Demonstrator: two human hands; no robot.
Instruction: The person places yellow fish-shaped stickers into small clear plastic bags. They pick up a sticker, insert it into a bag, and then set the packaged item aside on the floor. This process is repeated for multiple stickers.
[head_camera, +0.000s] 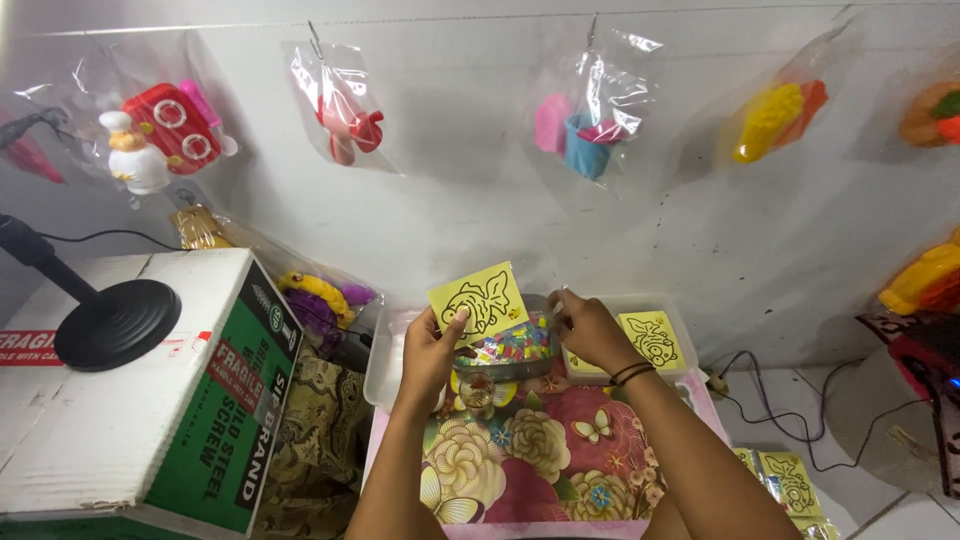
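Observation:
My left hand (432, 352) holds up a yellow card with a black fish outline (480, 298), thumb on its lower edge. My right hand (587, 330) pinches the top of a clear plastic bag, hard to see, just right of the card. Below both hands sits a clear packet of colourful small pieces (510, 348). A floral cloth (530, 450) covers the low surface under my forearms.
A clear tray (680, 315) at the right holds more yellow fish cards (652, 338). More cards (790, 482) lie on the floor at the right. A large cardboard box (150, 400) carries a black round stand (115, 322) at the left. Bagged toys (590, 125) hang on the wall.

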